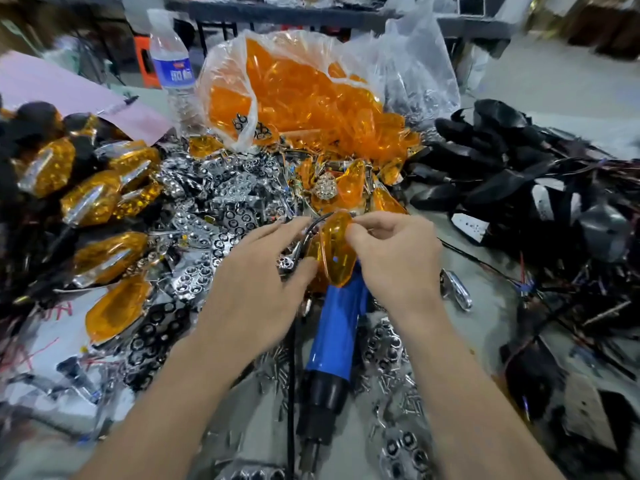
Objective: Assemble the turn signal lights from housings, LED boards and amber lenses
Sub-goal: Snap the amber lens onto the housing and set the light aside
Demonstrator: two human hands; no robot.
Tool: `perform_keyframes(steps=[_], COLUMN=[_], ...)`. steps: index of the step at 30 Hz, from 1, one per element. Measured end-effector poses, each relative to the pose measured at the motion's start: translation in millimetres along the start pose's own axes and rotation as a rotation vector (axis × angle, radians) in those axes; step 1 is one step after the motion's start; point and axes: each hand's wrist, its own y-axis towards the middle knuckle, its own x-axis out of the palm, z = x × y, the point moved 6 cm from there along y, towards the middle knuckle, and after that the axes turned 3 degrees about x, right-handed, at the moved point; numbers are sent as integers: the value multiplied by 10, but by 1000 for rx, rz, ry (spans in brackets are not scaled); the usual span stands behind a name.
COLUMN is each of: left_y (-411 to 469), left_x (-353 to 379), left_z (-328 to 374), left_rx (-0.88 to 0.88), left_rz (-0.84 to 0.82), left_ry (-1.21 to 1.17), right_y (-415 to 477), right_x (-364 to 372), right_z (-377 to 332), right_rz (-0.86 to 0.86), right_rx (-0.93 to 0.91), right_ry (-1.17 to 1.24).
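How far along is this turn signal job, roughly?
Partway. Done: finished lights heaped at the left. In hand: the left hand and right hand hold one amber lens. Still to do: a bag of loose lenses, a pile of chrome boards, and black housings on the right, so plenty remains.

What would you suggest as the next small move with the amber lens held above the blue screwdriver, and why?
Probably seat the amber lens onto the wired part behind it. The right hand pinches the lens's upper edge, the left hand seems to grip that part, and the lens looks tilted off it. The blue screwdriver lies untouched beneath.
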Motion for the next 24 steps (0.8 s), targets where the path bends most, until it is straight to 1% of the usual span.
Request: perform_keyframes(steps=[3,4,6,8,11,12,13,15,16,19,21,24], left_y=[38,46,46,52,63,60,54,42,40,35,21,-20], left_x=[-55,-69,-63,-17,47,63,71,62,42,-24,-47,-45], left_z=[-161,-220,-317,-355,-361,-366,-370,-369,-350,-215,-114,24], left_rx=[-94,-127,-173,-183,-134,-122,-116,-114,-106,-50,-11,39], left_rz=[19,24,-4,-75,-163,-195,-222,-212,-177,-38,28,62], left_ry=[19,38,72,109,170,180,187,206,225,252,195,147], right_y=[103,152,207,201,213,222,235,240,228,195,165,171], right_x=[-233,-311,-353,-311,-337,-343,-339,-302,-283,-259,-219,-247], right_z=[157,238,376,442,401,393,402,438,442,394,360,349], right_rz=[177,198,131,46,52,29,-29,-203,-272,-387,-480,-511], right_rx=[96,140,200,212,160,164,182,197,188,160,132,113], right_ry=[-24,-52,-144,-261,-359,-385,-421,-464,-455,-378,-430,-496])
